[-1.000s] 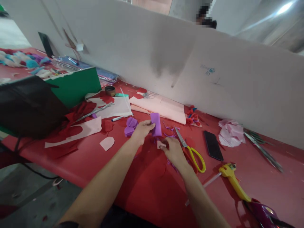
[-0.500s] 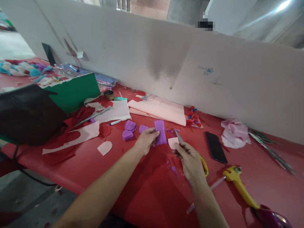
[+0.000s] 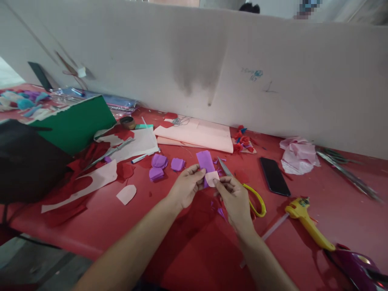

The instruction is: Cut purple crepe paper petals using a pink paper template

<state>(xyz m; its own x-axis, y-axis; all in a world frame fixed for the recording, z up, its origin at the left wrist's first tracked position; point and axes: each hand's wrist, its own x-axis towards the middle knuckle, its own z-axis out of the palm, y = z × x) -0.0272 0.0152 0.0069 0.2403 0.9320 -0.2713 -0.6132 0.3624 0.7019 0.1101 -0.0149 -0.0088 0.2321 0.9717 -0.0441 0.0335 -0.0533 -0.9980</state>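
My left hand [image 3: 188, 186] pinches a folded purple paper strip [image 3: 205, 161] above the red table. Between the thumb and fingers of my right hand [image 3: 235, 199] is a small pale pink paper piece with a rounded end [image 3: 211, 178], laid over the strip's lower part. Yellow-handled scissors [image 3: 257, 199] show behind my right hand, blades pointing away; whether the hand touches them I cannot tell. Several stacks of cut purple pieces [image 3: 159, 161] lie left of my hands. Another pale pink cutout [image 3: 126, 195] rests farther left. Purple scraps [image 3: 222, 213] lie beneath my hands.
To the right are a black phone [image 3: 275, 176], a yellow glue gun [image 3: 312, 226] and crumpled pink paper [image 3: 298, 155]. Folded pink sheets [image 3: 197, 135] lie along the white partition [image 3: 136, 52]. A green board [image 3: 79, 123] and a black bag [image 3: 28, 161] stand at left.
My right hand has brought the pink paper piece left onto the purple strip, which has tilted. More of the scissors' yellow handle shows. The camera view has shifted slightly.
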